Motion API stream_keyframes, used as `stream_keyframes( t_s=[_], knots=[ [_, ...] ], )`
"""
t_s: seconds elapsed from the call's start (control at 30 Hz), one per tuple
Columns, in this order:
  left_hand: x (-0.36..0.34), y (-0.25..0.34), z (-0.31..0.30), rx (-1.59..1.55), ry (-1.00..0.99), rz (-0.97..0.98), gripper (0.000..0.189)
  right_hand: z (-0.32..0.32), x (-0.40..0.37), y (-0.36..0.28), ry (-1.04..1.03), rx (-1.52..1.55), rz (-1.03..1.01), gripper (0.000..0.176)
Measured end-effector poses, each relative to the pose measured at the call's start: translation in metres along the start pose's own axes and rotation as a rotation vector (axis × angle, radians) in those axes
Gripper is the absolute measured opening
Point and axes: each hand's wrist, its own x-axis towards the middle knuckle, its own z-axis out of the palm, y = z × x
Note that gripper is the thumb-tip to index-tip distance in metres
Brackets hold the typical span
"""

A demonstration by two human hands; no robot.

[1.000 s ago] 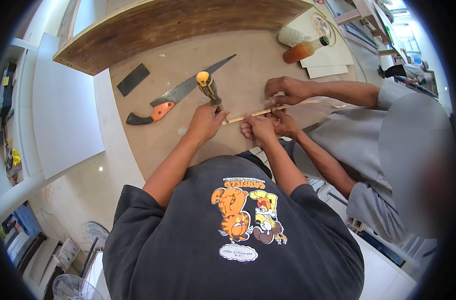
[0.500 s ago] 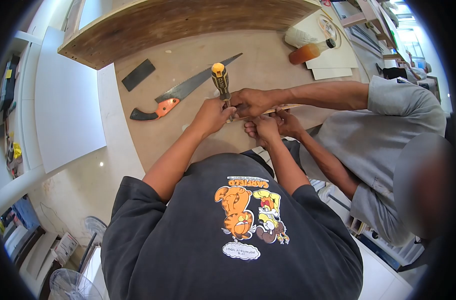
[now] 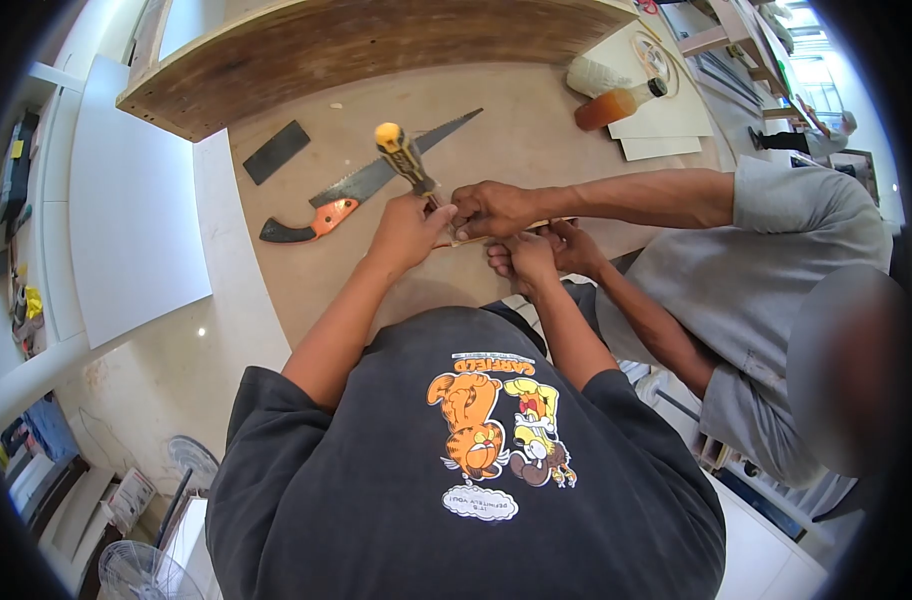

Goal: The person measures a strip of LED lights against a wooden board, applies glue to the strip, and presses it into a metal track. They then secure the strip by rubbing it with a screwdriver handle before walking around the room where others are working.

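My left hand [image 3: 404,232] is closed round the shaft of a screwdriver [image 3: 404,160] with a black and yellow handle. The handle leans up and to the left; its tip is hidden among the fingers. Below the tip lies a thin strip [image 3: 466,240], wood by its look, along the table edge. My right hand [image 3: 528,260] is curled on this strip, its grip partly hidden. A co-worker's hand [image 3: 496,208] presses beside the screwdriver, touching the strip. The co-worker's other hand [image 3: 574,247] holds the strip just right of my right hand.
On the table [image 3: 316,270] lie a handsaw [image 3: 351,190] with an orange and black handle and a dark rectangular block [image 3: 276,152]. A bottle of orange liquid [image 3: 616,105] lies on pale sheets [image 3: 666,125]. A wooden board frame [image 3: 376,55] spans the far side. The co-worker [image 3: 716,270] leans in from the right.
The screwdriver's handle has tipped from nearly upright to the left, and my left hand has shifted slightly left with it. My right hand and the co-worker's hands have hardly moved.
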Motion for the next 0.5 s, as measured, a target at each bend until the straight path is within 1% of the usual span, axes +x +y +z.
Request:
stream_keyframes(
  t_s=[0.07, 0.17, 0.27, 0.37, 0.47, 0.5],
  knots=[
    [-0.002, -0.004, -0.009, -0.052, 0.046, 0.027, 0.026, 0.001, 0.000, 0.000, 0.009, -0.006, -0.001, 0.029],
    [-0.008, -0.007, -0.025, -0.084, -0.040, -0.089, 0.027, 0.000, 0.002, 0.003, 0.007, 0.030, -0.009, 0.030],
    [-0.015, -0.003, -0.039, 0.161, -0.090, -0.097, 0.026, 0.000, 0.000, 0.001, 0.038, -0.012, -0.019, 0.031],
    [-0.024, 0.013, -0.048, 0.268, -0.111, -0.075, 0.024, 0.001, -0.003, 0.001, 0.046, 0.017, -0.015, 0.030],
    [-0.023, 0.002, -0.049, 0.225, -0.170, -0.085, 0.022, 0.000, -0.004, 0.000, 0.024, 0.042, -0.025, 0.029],
    [-0.023, 0.001, -0.050, 0.255, -0.171, -0.075, 0.021, -0.001, -0.004, 0.001, 0.023, 0.046, -0.033, 0.030]
  ],
)
